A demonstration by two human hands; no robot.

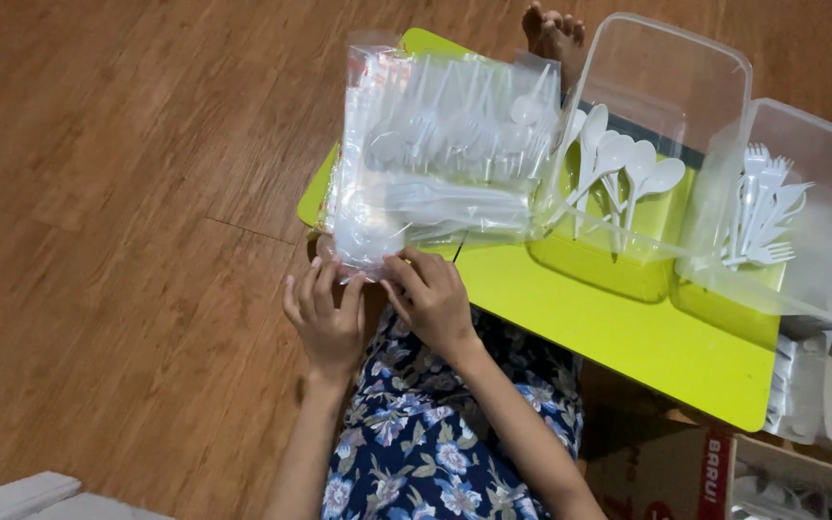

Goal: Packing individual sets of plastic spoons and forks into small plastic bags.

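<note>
A clear plastic bag (440, 144) full of white plastic cutlery lies on the left part of a lime-green table (618, 327). My left hand (325, 313) and my right hand (430, 294) both pinch the bag's near edge, side by side. To the right, a clear plastic bin (662, 67) holds white plastic spoons (623, 169). A second clear bin (825, 159) further right holds white plastic forks (763, 212).
A bare foot (553, 34) shows beyond the table's far edge. A brown wooden floor (117, 193) surrounds the table. A cardboard box (724, 477) sits at lower right, with white packets (796, 395) next to it. My floral-print lap (435, 443) is below the hands.
</note>
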